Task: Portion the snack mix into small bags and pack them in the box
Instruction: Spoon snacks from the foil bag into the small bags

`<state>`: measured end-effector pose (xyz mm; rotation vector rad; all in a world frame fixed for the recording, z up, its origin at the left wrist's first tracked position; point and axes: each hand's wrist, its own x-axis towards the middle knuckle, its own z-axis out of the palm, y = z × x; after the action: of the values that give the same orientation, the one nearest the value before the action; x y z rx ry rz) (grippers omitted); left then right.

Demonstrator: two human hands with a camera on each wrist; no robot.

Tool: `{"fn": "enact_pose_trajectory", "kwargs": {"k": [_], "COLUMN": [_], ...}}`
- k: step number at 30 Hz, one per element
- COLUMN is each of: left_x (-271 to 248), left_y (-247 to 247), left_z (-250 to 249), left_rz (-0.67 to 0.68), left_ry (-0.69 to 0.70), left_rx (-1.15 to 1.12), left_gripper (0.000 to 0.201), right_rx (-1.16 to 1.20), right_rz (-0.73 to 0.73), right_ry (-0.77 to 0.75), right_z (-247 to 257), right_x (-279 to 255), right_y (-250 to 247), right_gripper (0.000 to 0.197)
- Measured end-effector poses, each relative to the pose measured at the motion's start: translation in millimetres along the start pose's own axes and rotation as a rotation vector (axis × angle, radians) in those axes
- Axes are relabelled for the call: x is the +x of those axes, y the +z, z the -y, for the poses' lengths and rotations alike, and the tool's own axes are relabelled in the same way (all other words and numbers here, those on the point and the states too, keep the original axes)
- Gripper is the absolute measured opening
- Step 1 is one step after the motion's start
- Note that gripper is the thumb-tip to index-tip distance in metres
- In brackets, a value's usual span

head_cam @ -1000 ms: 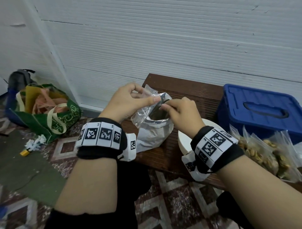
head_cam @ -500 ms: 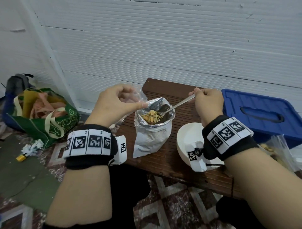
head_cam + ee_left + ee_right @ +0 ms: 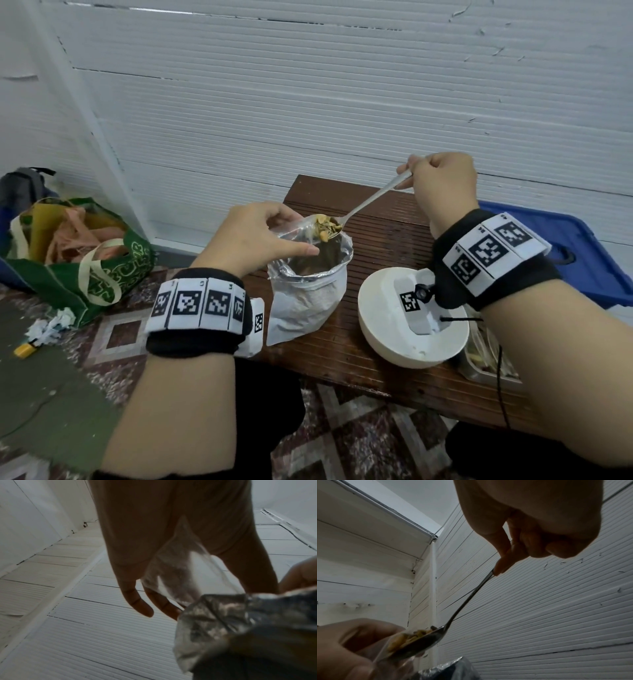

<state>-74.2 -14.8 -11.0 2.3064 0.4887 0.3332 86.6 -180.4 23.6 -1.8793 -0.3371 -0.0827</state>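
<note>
— Up comes the spoon (image 3: 356,212), loaded, lifted out of the foil pouch (image 3: 308,291) it was dipping into a moment back!

— Left hand (image 3: 255,241) pinches a small clear bag (image 3: 173,574) above the pouch. Right hand (image 3: 442,185), fingers curled on the handle, must tip the snack mix (image 3: 323,224) into that bag. Blue box (image 3: 561,240) waits, lid on.

On the bench (image 3: 383,349), the foil pouch (image 3: 305,301) stands left of the bowl (image 3: 380,346), the box (image 3: 561,253) farther right.
</note>
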Motion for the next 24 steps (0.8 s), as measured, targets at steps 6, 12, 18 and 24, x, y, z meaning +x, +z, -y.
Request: {"fn": "enact_pose_trajectory", "kwargs": {"k": [6,12,18,24], "left_x": [3,7,9,3], "left_y": [6,13,19,7], "left_z": [2,-1,-2,6], "left_rz": [0.000,-0.022,-0.103,-0.193], "left_ry": [0.007,-0.013,-0.025,-0.076], "left_rx": [-0.002,-0.046,-0.142,-0.269], "left_gripper": [0.044,0.037,0.030,0.022], "right_rx": [-0.056,-0.053,0.169,0.336], "right_rz": [0.065,0.084,0.181,-0.050], "right_ry": [-0.023,-0.018,-0.248,-0.378], "right_z": [0,1,8,8], "right_x": [-1,-2,-19,-15], "right_y": [12,21,21,4], "right_gripper": [0.037,0.033,0.025,0.022]}}
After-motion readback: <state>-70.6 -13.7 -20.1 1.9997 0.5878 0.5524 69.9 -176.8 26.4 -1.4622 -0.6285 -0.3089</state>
